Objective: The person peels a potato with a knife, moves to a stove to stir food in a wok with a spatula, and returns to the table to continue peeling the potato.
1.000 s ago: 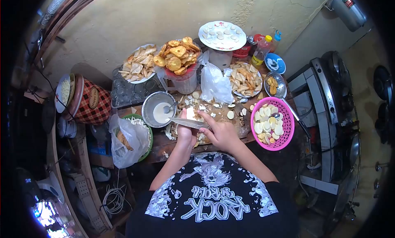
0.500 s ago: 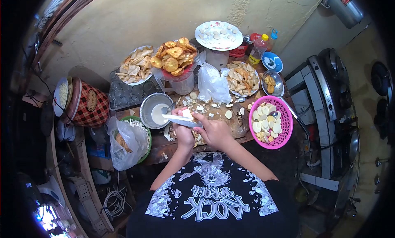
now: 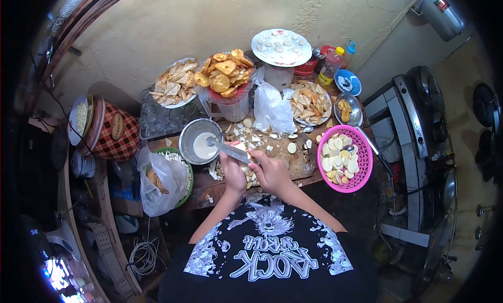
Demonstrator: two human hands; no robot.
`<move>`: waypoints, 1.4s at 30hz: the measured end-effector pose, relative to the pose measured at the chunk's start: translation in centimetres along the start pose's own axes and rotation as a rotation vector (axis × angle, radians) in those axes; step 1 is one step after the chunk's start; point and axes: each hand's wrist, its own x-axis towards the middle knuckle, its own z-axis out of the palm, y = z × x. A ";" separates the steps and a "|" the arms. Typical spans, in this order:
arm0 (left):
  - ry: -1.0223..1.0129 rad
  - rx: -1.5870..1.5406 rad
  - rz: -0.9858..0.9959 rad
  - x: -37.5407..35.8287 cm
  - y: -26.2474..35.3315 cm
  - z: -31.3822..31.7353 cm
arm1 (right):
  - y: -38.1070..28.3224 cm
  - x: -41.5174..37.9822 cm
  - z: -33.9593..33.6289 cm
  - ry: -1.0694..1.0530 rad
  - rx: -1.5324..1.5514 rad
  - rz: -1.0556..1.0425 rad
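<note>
My left hand is closed around a pale peeled root piece, mostly hidden by the fingers and blade. In my right hand is a knife, its broad blade lying across the piece and pointing left toward a metal pot of whitish liquid. Both hands are close together over a wooden board strewn with peel scraps and a few pale slices. To the right, a pink basket holds pale round slices and a spoon.
Behind the hands stand a white plastic bag, a tub of fried slices and plates of folded wrappers. A skimmer rests at the back right. At left, a plastic bag sits over a green basket.
The knife blade has tilted, its flat side now more toward me, and its tip has risen slightly. Both hands stay close to where they were.
</note>
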 end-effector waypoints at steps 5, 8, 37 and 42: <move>-0.009 -0.103 -0.158 1.1 1.1 0.1 | 2.3 -0.6 2.9 0.021 0.747 0.317; 0.004 -0.281 -0.324 1.4 0.4 -0.6 | 1.9 0.2 1.7 0.108 0.894 0.521; -0.266 -0.301 -0.356 0.2 3.0 -0.2 | 0.6 1.3 -3.6 -0.179 -0.276 -0.155; -0.259 -0.336 -0.399 0.1 3.6 0.0 | -0.4 1.5 -4.3 -0.219 -0.068 -0.022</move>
